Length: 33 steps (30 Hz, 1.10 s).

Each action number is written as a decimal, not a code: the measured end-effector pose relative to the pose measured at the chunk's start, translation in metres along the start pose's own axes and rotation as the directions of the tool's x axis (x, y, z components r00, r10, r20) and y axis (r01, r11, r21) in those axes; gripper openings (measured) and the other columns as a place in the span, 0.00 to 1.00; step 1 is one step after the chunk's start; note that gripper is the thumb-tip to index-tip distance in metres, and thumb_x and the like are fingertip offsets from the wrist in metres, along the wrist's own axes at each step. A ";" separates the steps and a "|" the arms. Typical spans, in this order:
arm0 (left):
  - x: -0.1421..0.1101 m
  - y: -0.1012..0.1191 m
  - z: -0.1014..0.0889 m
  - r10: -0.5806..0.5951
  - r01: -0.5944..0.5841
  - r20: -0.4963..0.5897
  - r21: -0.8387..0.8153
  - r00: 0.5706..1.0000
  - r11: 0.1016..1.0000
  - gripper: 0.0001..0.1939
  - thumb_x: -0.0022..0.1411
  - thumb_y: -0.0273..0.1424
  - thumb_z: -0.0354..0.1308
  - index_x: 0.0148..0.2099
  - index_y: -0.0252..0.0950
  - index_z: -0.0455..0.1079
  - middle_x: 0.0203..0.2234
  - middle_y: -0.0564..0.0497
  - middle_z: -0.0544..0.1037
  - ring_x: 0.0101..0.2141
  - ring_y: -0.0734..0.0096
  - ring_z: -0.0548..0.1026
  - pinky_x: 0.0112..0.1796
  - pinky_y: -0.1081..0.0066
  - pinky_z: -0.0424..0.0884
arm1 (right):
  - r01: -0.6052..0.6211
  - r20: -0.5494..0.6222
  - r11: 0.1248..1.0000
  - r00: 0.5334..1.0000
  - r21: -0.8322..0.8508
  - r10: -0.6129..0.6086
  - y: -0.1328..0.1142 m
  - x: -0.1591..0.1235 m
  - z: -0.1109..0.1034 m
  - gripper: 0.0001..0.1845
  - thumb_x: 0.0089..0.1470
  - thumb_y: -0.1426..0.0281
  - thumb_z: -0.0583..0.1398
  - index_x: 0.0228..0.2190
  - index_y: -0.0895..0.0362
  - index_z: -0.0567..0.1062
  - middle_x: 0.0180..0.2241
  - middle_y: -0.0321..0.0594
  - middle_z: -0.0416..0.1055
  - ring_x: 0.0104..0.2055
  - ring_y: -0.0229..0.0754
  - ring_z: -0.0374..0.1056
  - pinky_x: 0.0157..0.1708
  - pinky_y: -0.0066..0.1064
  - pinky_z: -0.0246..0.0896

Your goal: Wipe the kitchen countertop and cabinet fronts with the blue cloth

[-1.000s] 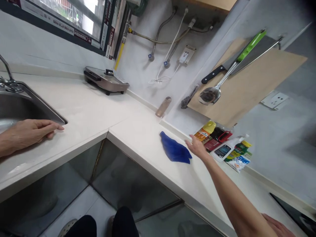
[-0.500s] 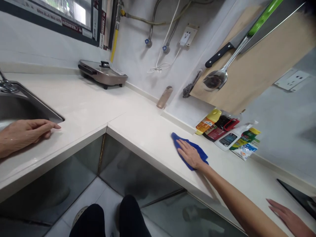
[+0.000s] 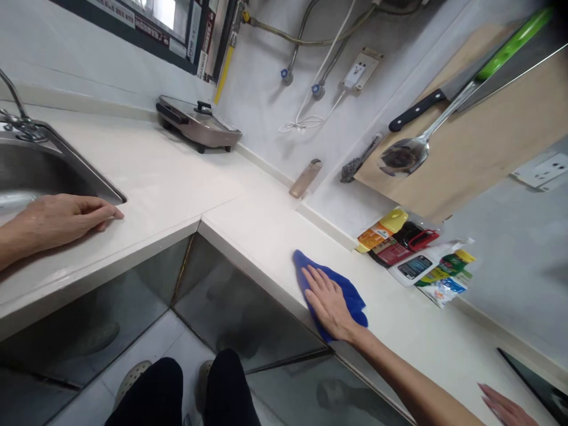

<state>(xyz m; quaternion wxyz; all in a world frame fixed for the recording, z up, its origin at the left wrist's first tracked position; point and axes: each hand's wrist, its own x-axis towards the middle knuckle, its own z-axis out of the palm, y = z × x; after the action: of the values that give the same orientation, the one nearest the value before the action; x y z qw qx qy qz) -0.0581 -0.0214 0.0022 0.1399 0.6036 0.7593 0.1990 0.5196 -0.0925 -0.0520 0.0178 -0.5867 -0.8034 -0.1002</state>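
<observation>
A blue cloth [image 3: 355, 296] lies spread on the white countertop [image 3: 261, 236], reaching its front edge. My right hand [image 3: 326, 299] presses on it from above, fingers stretched out and a little apart. Part of the cloth is hidden beneath the palm. At the left, my left hand [image 3: 66, 219] rests on the counter beside the corner of the steel sink [image 3: 57, 171]. Its fingers are loosely bent, with the foremost one stretched to the right, and no object shows in them.
Another person's hand [image 3: 506, 405] is at the lower right, near a black glass panel [image 3: 532, 384]. Bottles and packets, among them a white spray bottle [image 3: 417, 267], stand along the wall. An electric pan [image 3: 199, 124] occupies the back corner. A ladle [image 3: 406, 155] and knife [image 3: 415, 111] hang at upper right.
My right hand and the blue cloth have moved toward the counter's front edge. My left hand stays by the sink corner. The whole view has shifted slightly.
</observation>
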 end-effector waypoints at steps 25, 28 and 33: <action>-0.116 -0.011 -0.011 0.306 -0.339 0.148 0.356 0.941 0.871 0.42 0.63 0.61 0.46 0.69 0.41 0.64 0.68 0.40 0.62 0.69 0.47 0.56 0.69 0.49 0.47 | 0.342 -0.316 0.940 0.892 0.001 -0.325 -0.152 0.114 -0.012 0.30 0.69 0.71 0.49 0.69 0.53 0.60 0.64 0.52 0.64 0.58 0.57 0.61 0.51 0.47 0.56; -0.154 -0.057 -0.026 0.161 -0.175 0.069 0.416 0.985 0.892 0.40 0.67 0.58 0.39 0.71 0.42 0.61 0.70 0.42 0.60 0.71 0.49 0.53 0.70 0.45 0.41 | 0.218 -0.426 0.976 0.883 0.005 -0.195 -0.125 0.074 -0.005 0.32 0.69 0.63 0.52 0.69 0.63 0.58 0.60 0.58 0.67 0.55 0.58 0.62 0.46 0.44 0.57; -0.213 -0.128 -0.059 -0.100 0.143 -0.125 0.410 0.987 0.901 0.42 0.69 0.56 0.31 0.70 0.34 0.63 0.67 0.33 0.64 0.68 0.36 0.57 0.65 0.31 0.47 | 0.085 -0.481 0.995 0.875 0.042 -0.054 -0.101 0.047 0.005 0.22 0.70 0.59 0.51 0.51 0.61 0.74 0.48 0.55 0.73 0.46 0.57 0.65 0.39 0.41 0.55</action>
<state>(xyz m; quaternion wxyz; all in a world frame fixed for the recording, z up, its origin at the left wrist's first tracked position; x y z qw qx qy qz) -0.1458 -0.2614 -0.0119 -0.0187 0.5600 0.8266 0.0529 0.4095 -0.0767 -0.0641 0.2307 -0.5135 -0.7973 -0.2178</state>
